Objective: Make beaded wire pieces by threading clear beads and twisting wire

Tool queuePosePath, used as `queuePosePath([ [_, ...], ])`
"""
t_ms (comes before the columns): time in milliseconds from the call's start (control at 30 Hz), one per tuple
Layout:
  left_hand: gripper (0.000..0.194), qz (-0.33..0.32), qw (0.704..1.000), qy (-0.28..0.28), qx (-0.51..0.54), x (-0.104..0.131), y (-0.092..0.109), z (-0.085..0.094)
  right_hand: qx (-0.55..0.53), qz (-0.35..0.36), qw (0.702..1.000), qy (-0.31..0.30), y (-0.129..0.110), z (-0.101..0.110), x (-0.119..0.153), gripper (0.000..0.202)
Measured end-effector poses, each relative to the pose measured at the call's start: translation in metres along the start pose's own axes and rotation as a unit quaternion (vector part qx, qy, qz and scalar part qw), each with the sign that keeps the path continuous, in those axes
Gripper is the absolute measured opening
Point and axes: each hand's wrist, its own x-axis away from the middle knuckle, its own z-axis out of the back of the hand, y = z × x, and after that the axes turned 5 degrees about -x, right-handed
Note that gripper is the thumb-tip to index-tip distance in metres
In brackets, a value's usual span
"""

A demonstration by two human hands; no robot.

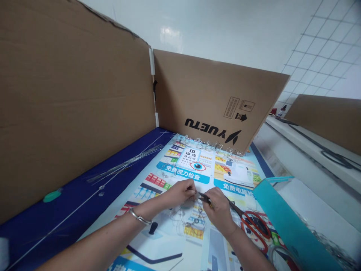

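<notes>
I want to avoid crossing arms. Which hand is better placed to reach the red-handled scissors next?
Probably the right hand: the red-handled scissors lie on its side, while the left hand would have to cross over. But the right grips pliers, so it might need to free itself first.

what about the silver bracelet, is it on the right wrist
No, the silver bracelet is around the wrist of the left hand, while the wrist of the right hand is bare.
</notes>
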Motion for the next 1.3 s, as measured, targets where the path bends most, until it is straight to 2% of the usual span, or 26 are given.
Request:
queuePosePath([
  [300,0.007,-0.020,0.998,0.012,-0.063,-0.001,-0.008,-0.005,0.005,0.014,1.000,-0.007,0.001,-0.001,0.001,0.017],
  [667,0.007,-0.008,1.000,-0.005,-0.029,-0.002,-0.008,-0.008,0.034,0.021,0.999,-0.032,0.000,-0.002,0.000,0.015],
  [933,0.007,-0.041,0.998,-0.007,-0.053,-0.001,-0.005,-0.006,0.008,0.034,0.997,-0.068,-0.003,0.000,-0.001,0.019],
  [1167,0.010,-0.074,0.990,-0.019,-0.116,-0.002,-0.006,-0.002,-0.003,0.038,0.999,-0.037,0.001,-0.001,-0.001,0.021],
  [1300,0.013,-0.099,0.988,-0.052,-0.108,-0.001,-0.003,0.002,0.009,0.027,0.999,-0.027,0.006,-0.002,0.000,0.022],
])
